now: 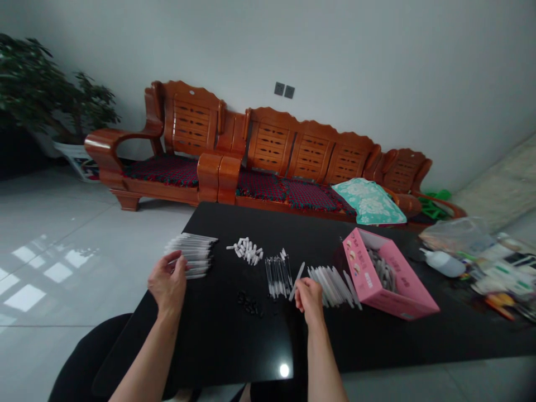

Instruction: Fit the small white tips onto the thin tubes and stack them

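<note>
My right hand [309,297] is closed, pinching a whitish pen barrel [297,279] that slants up from the fingers. It is between a row of dark pen refills [278,276] and a row of pale pen barrels [330,285]. At the table's left end my left hand [168,281] has its fingers curled together beside a stack of white pens [192,251] with dark tips. Whether a pen is in those fingers is hidden. White pen caps [249,250] lie in a heap mid-table, with small black pen parts [250,304] nearer me.
A pink box [389,273] with greyish pieces inside stands right of the barrels. Farther right are a white bottle [444,262], a plastic bag [458,234] and clutter. Beyond the black table [234,346] is a wooden bench [268,145] with a turquoise cushion [369,201].
</note>
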Demonstrator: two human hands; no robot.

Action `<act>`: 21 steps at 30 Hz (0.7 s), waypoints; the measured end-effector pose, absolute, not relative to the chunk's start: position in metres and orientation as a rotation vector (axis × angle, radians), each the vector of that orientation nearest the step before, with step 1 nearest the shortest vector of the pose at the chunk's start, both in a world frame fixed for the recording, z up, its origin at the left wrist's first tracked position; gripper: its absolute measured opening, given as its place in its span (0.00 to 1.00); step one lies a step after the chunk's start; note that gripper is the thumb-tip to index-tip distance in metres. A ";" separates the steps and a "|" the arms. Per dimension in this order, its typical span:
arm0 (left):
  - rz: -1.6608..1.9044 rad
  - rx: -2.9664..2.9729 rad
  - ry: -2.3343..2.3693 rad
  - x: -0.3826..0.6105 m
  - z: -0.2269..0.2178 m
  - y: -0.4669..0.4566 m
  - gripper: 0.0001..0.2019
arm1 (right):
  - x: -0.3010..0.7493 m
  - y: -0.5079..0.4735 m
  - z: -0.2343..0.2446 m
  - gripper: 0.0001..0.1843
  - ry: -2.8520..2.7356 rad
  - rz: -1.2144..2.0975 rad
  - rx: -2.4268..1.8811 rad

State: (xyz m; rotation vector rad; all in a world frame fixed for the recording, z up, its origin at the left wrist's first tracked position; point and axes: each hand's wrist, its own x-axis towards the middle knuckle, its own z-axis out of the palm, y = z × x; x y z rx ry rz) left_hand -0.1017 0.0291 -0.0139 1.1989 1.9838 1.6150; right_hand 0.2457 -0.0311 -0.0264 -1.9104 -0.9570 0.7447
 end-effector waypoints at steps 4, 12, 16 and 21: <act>1.523 1.272 1.777 -0.071 -0.014 0.018 0.17 | 0.224 -0.033 -0.036 0.10 -0.691 0.919 -1.489; 1.021 1.674 1.455 -0.010 -0.032 0.011 0.08 | 0.213 -0.034 -0.049 0.13 -0.528 0.841 -1.365; 0.839 1.870 1.496 0.028 -0.021 0.023 0.05 | 0.215 -0.034 -0.052 0.13 -0.562 0.831 -1.347; 0.684 1.970 1.582 0.066 -0.021 0.038 0.10 | 0.215 -0.034 -0.053 0.13 -0.595 0.835 -1.357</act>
